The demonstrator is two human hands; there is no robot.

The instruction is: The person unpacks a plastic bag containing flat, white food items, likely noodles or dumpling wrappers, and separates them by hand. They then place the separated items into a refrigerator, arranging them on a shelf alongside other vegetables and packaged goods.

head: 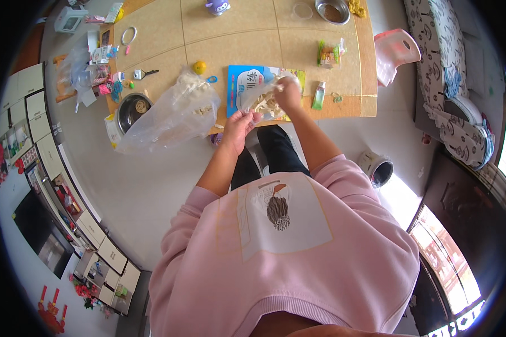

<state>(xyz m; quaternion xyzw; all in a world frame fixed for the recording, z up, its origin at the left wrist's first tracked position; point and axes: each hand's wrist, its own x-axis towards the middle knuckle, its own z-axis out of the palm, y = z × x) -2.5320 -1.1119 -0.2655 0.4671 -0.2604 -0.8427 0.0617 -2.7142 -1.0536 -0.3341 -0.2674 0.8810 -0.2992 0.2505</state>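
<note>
My left hand (238, 128) pinches the near edge of a clear plastic bag (253, 96) that holds pale, curled pieces (266, 105). My right hand (287, 94) is closed on the bag's far right part, above the pieces; what its fingers grip inside is hard to tell. The bag lies over a blue workbook (240, 80) at the table's near edge. Left of it, a larger clear plastic bag (173, 113) with more pale pieces hangs partly over the edge. A steel bowl (125, 120) with a round, coiled item (141, 106) stands beside that bag.
On the wooden table (236, 38) are a tangerine (199, 67), a blue ring (212, 79), a green-and-white tube (319, 96), a snack packet (331, 54) and another steel bowl (332, 12). A pink plastic chair (396, 52) stands at the right, a waste bin (375, 168) on the floor.
</note>
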